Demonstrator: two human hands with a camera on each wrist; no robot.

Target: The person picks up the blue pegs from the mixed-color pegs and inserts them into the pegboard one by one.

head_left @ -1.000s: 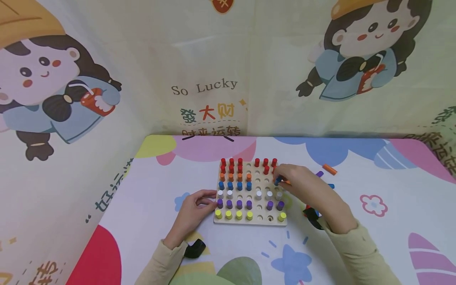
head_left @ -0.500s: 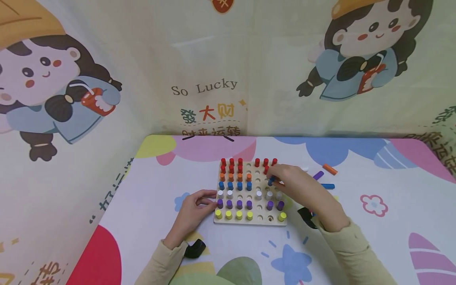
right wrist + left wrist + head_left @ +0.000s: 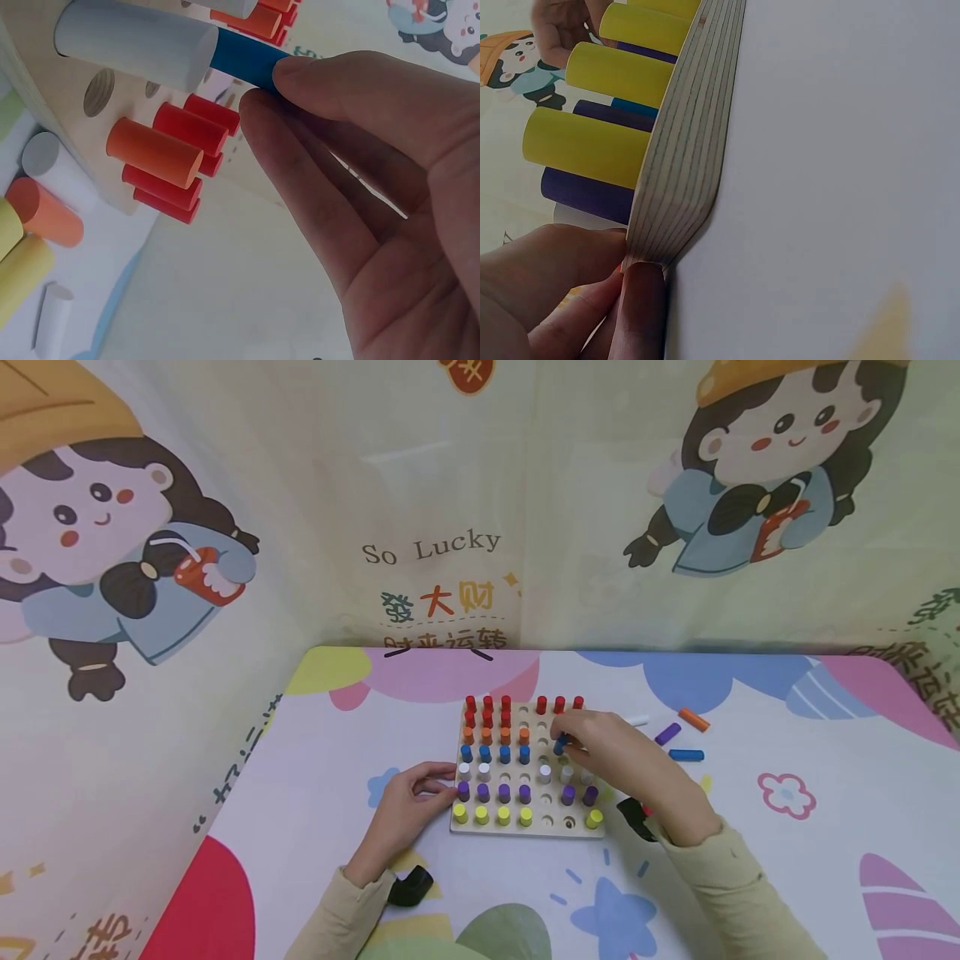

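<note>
A wooden pegboard [image 3: 534, 836] lies on the table, holding rows of red, orange, blue, white, purple and yellow pegs with some bare holes among them. At its left edge is my left hand [image 3: 411, 797]; in the left wrist view the thumb [image 3: 570, 259] and a finger grip the board's corner. My right hand [image 3: 611, 750] is over the right half of the board. Between thumb and fingertips it pinches a blue peg [image 3: 247, 58], raised above the holes. A standing white peg [image 3: 142, 45] partly covers that blue peg in the right wrist view.
Right of the board lie loose pegs: an orange peg [image 3: 694, 719], a purple peg [image 3: 667, 733], a blue peg [image 3: 686, 755] and a white peg [image 3: 638, 721]. My right forearm hides part of this area. A printed cloth wall rises behind the table.
My right hand has moved left across the board with the blue peg, uncovering more of the loose pegs on the right. The left hand stays at the board's edge.
</note>
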